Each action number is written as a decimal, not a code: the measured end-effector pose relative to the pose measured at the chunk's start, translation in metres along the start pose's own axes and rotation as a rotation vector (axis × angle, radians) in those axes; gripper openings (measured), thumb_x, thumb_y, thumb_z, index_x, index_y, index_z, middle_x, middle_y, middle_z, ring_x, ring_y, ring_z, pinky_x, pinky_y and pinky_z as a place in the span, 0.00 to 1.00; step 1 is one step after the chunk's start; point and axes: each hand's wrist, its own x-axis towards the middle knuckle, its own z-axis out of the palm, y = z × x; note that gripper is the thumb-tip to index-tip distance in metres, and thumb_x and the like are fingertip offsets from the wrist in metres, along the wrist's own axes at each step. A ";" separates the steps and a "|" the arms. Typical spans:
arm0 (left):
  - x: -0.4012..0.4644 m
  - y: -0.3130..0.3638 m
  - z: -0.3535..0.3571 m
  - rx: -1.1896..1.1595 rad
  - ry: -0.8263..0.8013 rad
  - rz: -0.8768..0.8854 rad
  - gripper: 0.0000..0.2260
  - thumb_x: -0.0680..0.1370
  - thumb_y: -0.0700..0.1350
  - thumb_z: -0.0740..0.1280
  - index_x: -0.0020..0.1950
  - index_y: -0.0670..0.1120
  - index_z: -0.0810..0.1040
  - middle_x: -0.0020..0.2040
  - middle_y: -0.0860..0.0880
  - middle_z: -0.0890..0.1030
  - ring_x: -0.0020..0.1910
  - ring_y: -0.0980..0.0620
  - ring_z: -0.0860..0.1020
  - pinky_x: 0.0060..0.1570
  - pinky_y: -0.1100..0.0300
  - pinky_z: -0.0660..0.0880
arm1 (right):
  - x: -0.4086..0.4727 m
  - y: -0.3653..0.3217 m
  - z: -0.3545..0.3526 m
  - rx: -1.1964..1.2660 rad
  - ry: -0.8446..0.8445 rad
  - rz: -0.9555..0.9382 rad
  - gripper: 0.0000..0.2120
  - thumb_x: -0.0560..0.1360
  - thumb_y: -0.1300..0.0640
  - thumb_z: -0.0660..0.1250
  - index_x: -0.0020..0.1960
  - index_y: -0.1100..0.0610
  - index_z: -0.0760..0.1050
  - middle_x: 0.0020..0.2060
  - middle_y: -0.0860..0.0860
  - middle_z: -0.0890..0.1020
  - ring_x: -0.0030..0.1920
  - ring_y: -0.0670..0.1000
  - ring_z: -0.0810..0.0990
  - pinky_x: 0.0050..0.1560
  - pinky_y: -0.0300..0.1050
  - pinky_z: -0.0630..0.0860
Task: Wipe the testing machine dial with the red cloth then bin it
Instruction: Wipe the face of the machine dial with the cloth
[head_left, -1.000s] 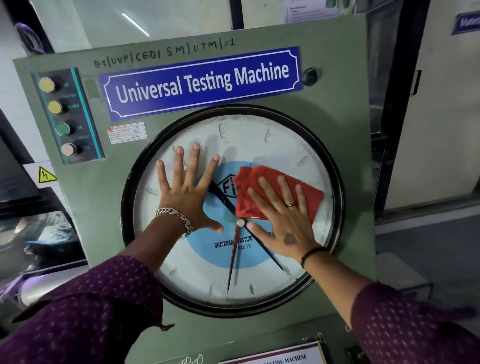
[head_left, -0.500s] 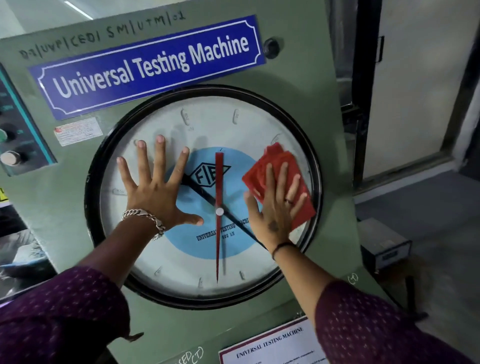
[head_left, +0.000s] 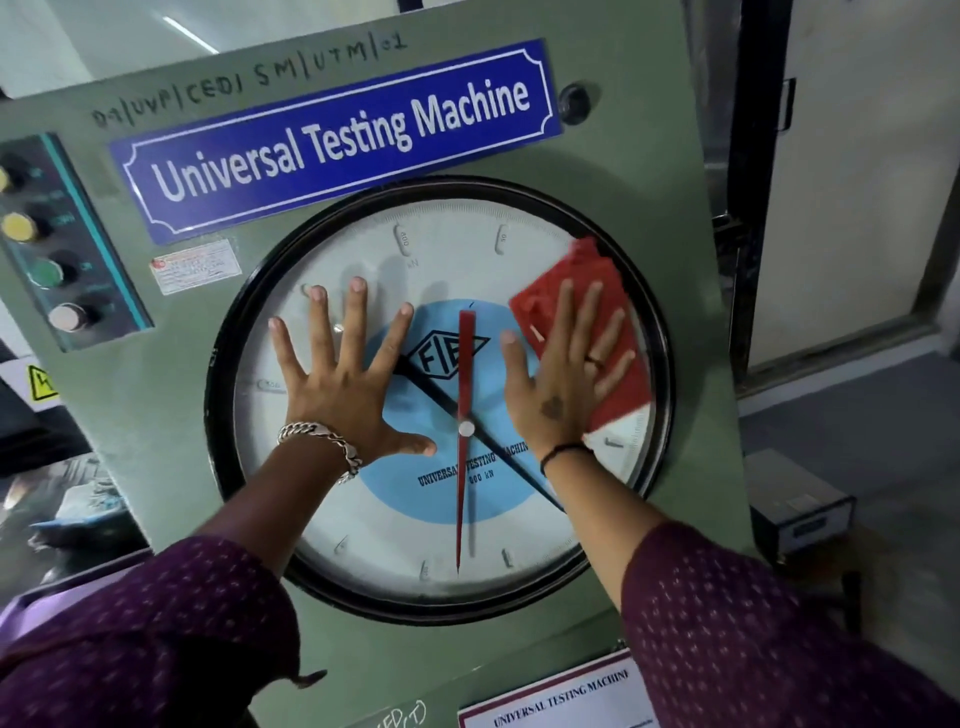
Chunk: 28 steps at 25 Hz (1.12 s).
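Nearest the camera: two purple dotted sleeves (head_left: 156, 634), forearms reaching forward to the machine face. Left hand (head_left: 348, 384): flat on the dial glass left of centre, fingers spread wide, thumb pointing toward the hub, nothing held; chain bracelet (head_left: 324, 441) at the wrist; placement on the dial unchanged from half a second ago. Right hand (head_left: 563, 374): open palm, fingers splayed, pressing the red cloth (head_left: 597, 291) flat against the glass rather than closing round it; ring on one finger, dark cord at the wrist. Red cloth: on the right part of the dial (head_left: 395, 519), now higher and further toward the rim than before, its top corner reaching the black bezel (head_left: 228, 332) at the upper right, its lower edge below the little finger; a second ago it lay near the centre, over the logo's right side. Dial: white face, blue centre disc with "FIE" diamond, black pointer running upper left to lower right. Red pointer (head_left: 465, 467): upright, tip down, as half a second ago; a second ago it leaned. Green machine panel (head_left: 649, 171): blue nameplate (head_left: 337, 140) reading "Universal Testing Machine" above the dial; button strip (head_left: 62, 244) at left, back in view. Lower right: white label (head_left: 561, 701). Beyond, right: small grey box (head_left: 795, 504) on the floor.
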 end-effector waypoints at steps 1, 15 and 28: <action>0.001 0.001 -0.001 -0.001 0.004 -0.006 0.76 0.50 0.88 0.68 0.91 0.58 0.45 0.90 0.40 0.38 0.86 0.27 0.38 0.74 0.17 0.37 | 0.005 -0.009 0.004 -0.072 -0.012 -0.170 0.47 0.81 0.20 0.45 0.92 0.45 0.53 0.92 0.48 0.49 0.91 0.64 0.47 0.85 0.77 0.42; -0.042 0.020 0.019 -0.266 0.048 -0.336 0.71 0.55 0.91 0.59 0.91 0.58 0.44 0.90 0.41 0.37 0.87 0.33 0.33 0.77 0.21 0.35 | 0.033 0.009 -0.012 -0.329 -0.248 -1.140 0.47 0.79 0.19 0.54 0.91 0.40 0.51 0.92 0.45 0.52 0.92 0.60 0.47 0.86 0.75 0.45; -0.064 0.042 0.037 -0.392 0.072 -0.604 0.73 0.54 0.90 0.63 0.91 0.58 0.41 0.89 0.42 0.34 0.87 0.35 0.32 0.78 0.28 0.29 | 0.067 0.000 -0.014 -0.379 -0.264 -1.411 0.47 0.77 0.19 0.58 0.91 0.38 0.54 0.92 0.43 0.53 0.91 0.60 0.49 0.87 0.74 0.45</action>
